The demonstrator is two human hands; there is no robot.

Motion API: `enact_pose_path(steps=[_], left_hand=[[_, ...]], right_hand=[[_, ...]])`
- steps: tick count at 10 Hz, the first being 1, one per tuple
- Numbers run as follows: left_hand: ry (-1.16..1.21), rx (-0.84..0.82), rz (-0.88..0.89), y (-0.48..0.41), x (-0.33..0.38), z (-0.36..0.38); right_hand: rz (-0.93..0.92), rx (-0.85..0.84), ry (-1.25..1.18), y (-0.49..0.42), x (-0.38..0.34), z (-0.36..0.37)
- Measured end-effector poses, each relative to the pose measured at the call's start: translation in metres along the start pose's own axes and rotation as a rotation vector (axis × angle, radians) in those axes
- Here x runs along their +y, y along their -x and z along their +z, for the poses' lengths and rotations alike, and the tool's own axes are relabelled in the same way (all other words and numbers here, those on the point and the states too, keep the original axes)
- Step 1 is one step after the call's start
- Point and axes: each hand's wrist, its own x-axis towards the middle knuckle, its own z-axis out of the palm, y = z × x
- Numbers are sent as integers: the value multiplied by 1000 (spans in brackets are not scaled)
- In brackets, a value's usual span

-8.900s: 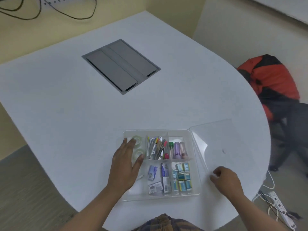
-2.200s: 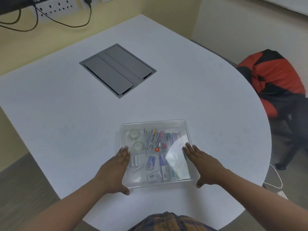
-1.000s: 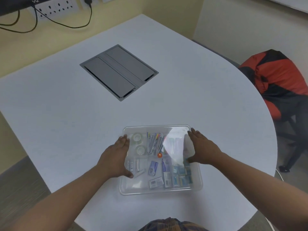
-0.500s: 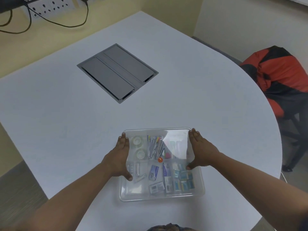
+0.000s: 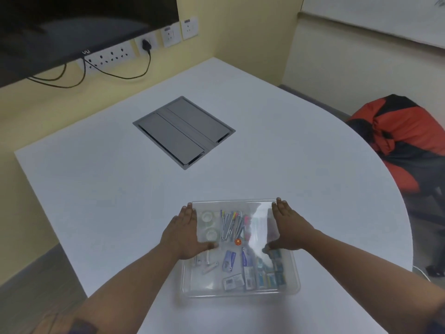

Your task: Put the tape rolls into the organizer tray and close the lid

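The clear organizer tray [image 5: 240, 291] sits on the white table [image 5: 120, 189] near its front edge. Its clear lid [image 5: 255, 222] lies flat on top. Two clear tape rolls [image 5: 209, 225] show through the lid in the far left compartment, one behind the other. My left hand [image 5: 184, 233] lies flat along the tray's left edge, thumb on the lid. My right hand [image 5: 287, 231] presses the right edge the same way, fingers straight and together.
Pens, small blue packs and other stationery fill the remaining compartments. A grey cable hatch [image 5: 184, 132] is set into the table beyond the tray. A chair with a red and black jacket [image 5: 404, 138] stands at the right. A dark monitor [image 5: 72, 27] and wall sockets are behind.
The lid, lying open to the right 8.9 s ago, now covers the tray. Over the last second my hands stay on its two sides; the view has tilted up.
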Motion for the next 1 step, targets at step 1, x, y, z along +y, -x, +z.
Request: enact_pose_path(steps=[1], left_hand=[[-26,206,5,2,5,-8]], right_hand=[[-25,166,-11,0,-6,-13]])
